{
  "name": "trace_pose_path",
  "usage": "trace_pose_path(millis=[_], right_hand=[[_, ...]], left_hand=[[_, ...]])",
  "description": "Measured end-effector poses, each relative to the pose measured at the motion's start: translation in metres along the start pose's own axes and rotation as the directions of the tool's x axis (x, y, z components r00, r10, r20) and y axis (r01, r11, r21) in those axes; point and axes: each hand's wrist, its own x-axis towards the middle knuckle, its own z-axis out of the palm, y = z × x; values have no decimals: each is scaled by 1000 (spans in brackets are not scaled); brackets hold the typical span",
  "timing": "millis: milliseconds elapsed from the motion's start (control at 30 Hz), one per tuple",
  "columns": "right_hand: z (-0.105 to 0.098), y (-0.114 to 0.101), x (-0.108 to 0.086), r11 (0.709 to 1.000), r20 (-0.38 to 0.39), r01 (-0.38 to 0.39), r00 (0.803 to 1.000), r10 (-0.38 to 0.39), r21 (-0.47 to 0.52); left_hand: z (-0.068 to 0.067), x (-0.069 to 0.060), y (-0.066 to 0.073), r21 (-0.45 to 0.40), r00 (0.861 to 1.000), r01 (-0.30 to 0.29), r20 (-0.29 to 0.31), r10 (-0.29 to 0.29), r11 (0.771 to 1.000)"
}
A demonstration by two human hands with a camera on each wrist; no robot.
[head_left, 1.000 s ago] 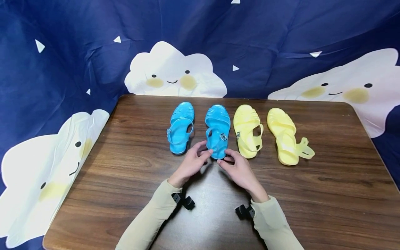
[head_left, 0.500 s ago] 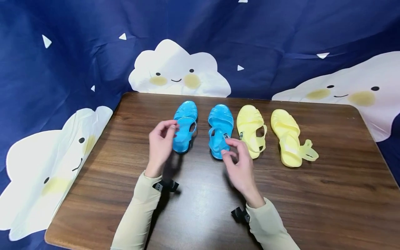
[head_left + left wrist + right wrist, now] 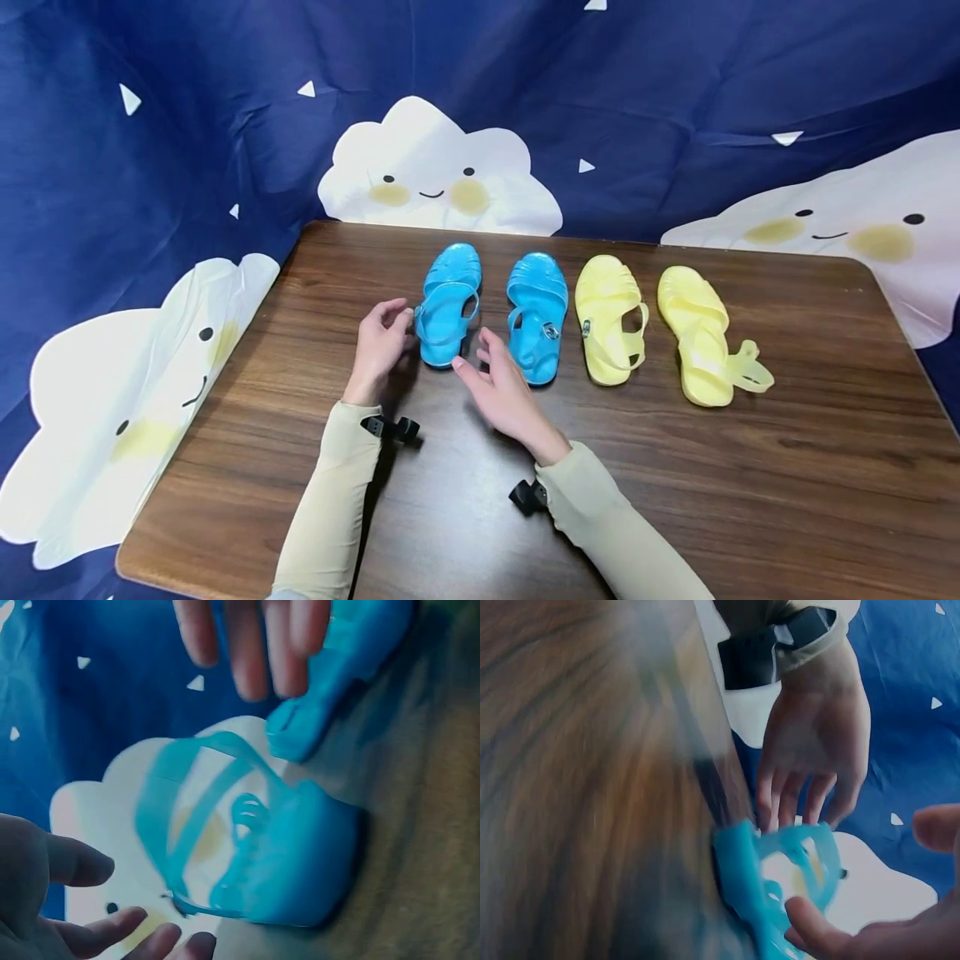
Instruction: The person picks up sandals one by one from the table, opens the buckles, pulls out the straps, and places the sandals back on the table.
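A blue jelly sandal stands sole-down on the table, toe toward the back, its ankle strap looped over the heel. My left hand is at its left side, fingertips by the strap buckle; I cannot tell whether they touch. At the right of its heel, my right hand has thumb and fingers spread, holding nothing. In the left wrist view, the sandal sits between both hands. Just right of my right hand lies the second blue sandal, with a metal buckle on its strap.
On the wooden table, a yellow sandal lies right of the blue pair. Farther right is another yellow sandal, its strap splayed out sideways. A dark blue cloth with clouds hangs behind the table.
Both hands have left the second blue sandal and moved left to the leftmost blue sandal, the left hand first, then the right. The camera view has shifted slightly.
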Motion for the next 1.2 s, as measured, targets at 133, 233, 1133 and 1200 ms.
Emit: trace_pose_path(millis=[133, 233, 1133, 1200], right_hand=[[12, 0, 11, 997, 3, -67, 998, 67, 40], [18, 3, 18, 992, -12, -98, 995, 99, 77], [21, 12, 43, 902, 39, -146, 989, 143, 407], [20, 11, 42, 904, 45, -149, 989, 142, 401]], left_hand=[[5, 6, -11, 10, 997, 48, 59, -48, 999], [8, 9, -15, -14, 990, 92, 105, -90, 996], [6, 12, -16, -52, 969, 211, 142, -202, 976], [3, 12, -16, -48, 968, 213, 146, -204, 976]])
